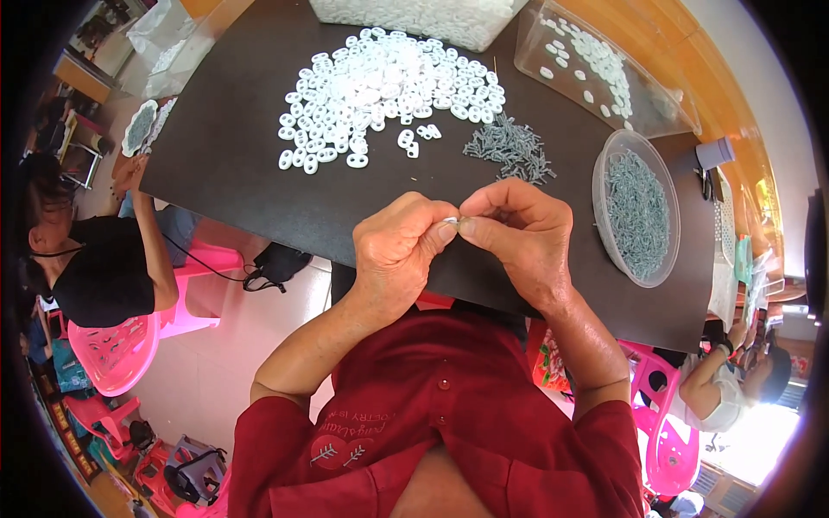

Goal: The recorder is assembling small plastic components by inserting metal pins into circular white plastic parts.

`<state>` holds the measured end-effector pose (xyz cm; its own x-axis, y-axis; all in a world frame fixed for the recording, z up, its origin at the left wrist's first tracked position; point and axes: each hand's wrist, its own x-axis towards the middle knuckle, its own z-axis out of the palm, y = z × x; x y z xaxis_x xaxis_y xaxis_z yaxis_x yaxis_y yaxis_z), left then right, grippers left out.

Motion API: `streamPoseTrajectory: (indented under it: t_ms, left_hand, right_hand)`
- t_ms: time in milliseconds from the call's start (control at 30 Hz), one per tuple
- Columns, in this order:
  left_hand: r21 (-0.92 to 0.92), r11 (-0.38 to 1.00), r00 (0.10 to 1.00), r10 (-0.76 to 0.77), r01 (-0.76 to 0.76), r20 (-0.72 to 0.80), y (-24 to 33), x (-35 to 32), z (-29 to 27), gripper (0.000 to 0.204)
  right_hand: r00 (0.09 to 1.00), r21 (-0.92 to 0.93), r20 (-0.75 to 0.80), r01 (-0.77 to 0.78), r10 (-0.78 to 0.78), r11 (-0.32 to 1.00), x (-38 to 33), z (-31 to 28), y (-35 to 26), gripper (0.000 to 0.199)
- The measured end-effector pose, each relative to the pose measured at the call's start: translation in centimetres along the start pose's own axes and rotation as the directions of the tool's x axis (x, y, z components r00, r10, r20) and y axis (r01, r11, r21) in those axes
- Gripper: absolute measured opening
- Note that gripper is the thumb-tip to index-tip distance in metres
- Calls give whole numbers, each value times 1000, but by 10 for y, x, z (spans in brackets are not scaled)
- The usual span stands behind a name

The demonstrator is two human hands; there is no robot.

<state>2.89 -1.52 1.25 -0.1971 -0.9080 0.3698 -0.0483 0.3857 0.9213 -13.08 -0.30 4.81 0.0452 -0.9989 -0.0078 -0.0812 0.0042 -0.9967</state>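
The left hand (406, 237) has its thumb and forefinger pinched on a small white piece (450, 221), just above the near edge of the worktop (233, 164). The right hand (522, 233) brings its thumb and forefinger together at the same piece, from the other side. The fingertips cover most of it, so I cannot tell if the right hand also holds something of its own.

The step in hand seems to be fine fingertip work on this one piece. The next move, I judge, calls for a steady left pinch and a small, exact push or turn from the right.

Beyond the hands lie a few loose links (406, 138), and behind them a big white heap (389, 78). Beside it is a pile of grey pins (509, 151). More pins fill the round bowl (600, 194) at the right, apart from the right hand. A clear bin (566, 91) and a tub (475, 36) stand at the far side. The hands themselves hide the contact most; the pin pile, being close beyond the right hand, could be brushed by a careless reach.
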Motion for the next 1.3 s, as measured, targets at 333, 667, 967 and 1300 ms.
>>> streamPoseTrajectory:
  t_ms: [333,667,967,1300]
  left_hand:
    - [-478,800,917,-398,363,31,-6,1,-11,13]
    - [-576,739,907,-420,348,9,-5,0,-25,18]
    - [-623,722,883,-458,303,-102,-7,-6,-29,18]
    - [-635,722,896,-432,274,-106,-11,-3,-28,19]
  right_hand:
    - [988,-106,149,-9,25,994,24,1,-11,16]
    - [989,-362,66,145,-130,921,42,2,-3,10]
    - [684,-712,493,673,-538,203,119,17,23,16]
    - [669,-650,585,725,-458,229,133,19,26,8]
